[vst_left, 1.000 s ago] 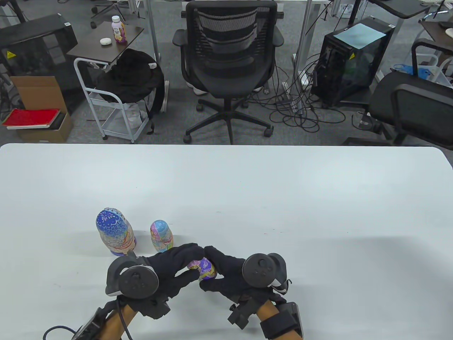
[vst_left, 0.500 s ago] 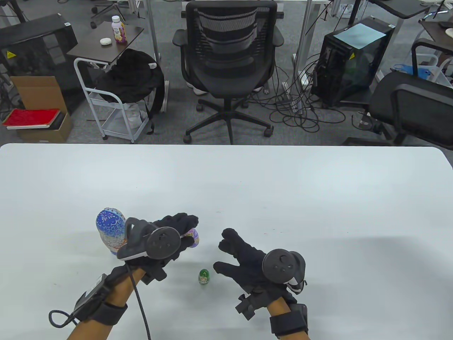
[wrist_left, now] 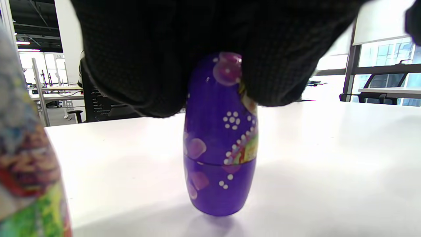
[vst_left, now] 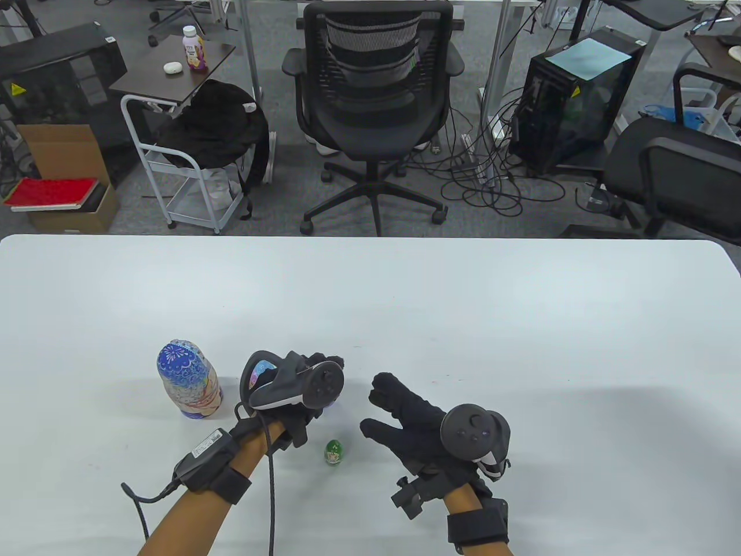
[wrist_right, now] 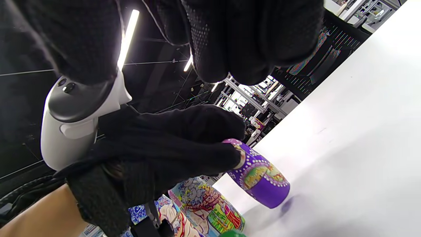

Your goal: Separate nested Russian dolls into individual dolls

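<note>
My left hand (vst_left: 318, 370) grips the top of a small purple doll (wrist_left: 220, 148), which stands upright with its base at the table. The doll is hidden under the hand in the table view and also shows in the right wrist view (wrist_right: 260, 177). A large blue-topped doll (vst_left: 188, 379) stands at the left. A medium light-blue doll (vst_left: 263, 370) stands just left of my left hand, partly behind the tracker. A tiny green doll (vst_left: 334, 452) stands alone between my hands. My right hand (vst_left: 376, 405) is open and empty, to the right of the green doll.
The white table (vst_left: 463, 324) stretches far and right of the dolls. Its far edge borders an office chair (vst_left: 373, 87) and floor clutter. The medium doll's side fills the left edge of the left wrist view (wrist_left: 26, 184).
Both hands held the purple doll together; they then parted. My left hand carried the purple doll left and set it down beside the medium doll. The green doll now stands on the table. My right hand opened.
</note>
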`<move>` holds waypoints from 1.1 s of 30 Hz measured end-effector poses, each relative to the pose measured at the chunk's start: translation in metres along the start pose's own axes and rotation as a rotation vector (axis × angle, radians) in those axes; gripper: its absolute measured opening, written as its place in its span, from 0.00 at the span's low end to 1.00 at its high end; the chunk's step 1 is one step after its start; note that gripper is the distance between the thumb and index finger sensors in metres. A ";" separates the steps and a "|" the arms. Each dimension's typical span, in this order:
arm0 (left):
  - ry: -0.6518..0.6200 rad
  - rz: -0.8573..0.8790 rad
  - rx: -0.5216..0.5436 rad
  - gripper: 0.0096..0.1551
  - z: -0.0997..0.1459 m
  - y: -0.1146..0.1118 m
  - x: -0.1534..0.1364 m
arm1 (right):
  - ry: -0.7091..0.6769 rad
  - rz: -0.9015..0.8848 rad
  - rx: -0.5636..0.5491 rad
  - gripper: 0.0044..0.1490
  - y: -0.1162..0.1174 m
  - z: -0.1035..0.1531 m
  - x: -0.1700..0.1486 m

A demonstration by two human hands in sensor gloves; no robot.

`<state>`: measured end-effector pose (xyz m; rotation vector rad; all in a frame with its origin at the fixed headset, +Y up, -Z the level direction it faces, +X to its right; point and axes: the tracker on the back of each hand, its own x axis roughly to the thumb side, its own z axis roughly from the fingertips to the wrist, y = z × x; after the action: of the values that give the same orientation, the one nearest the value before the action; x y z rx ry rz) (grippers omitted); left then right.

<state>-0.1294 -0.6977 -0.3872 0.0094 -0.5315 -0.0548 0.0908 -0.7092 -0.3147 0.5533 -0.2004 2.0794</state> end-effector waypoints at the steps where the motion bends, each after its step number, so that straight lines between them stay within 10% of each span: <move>1: -0.001 -0.005 -0.006 0.33 0.000 -0.001 0.000 | -0.001 -0.001 0.003 0.53 0.001 0.000 0.000; 14: 0.030 -0.032 -0.057 0.35 -0.002 -0.006 -0.002 | -0.007 0.002 0.019 0.53 0.003 0.000 0.002; 23: -0.104 0.085 0.178 0.37 0.050 0.029 0.008 | 0.000 -0.003 0.012 0.52 0.002 -0.001 0.000; 27: -0.170 0.126 0.004 0.40 0.066 0.007 0.022 | 0.001 0.003 0.020 0.52 0.004 -0.001 0.000; 33: -0.169 0.122 0.016 0.37 0.069 -0.033 0.038 | 0.004 0.020 0.020 0.51 0.002 -0.001 -0.001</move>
<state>-0.1336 -0.7326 -0.3094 -0.0125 -0.7004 0.0684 0.0892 -0.7106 -0.3159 0.5613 -0.1844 2.1040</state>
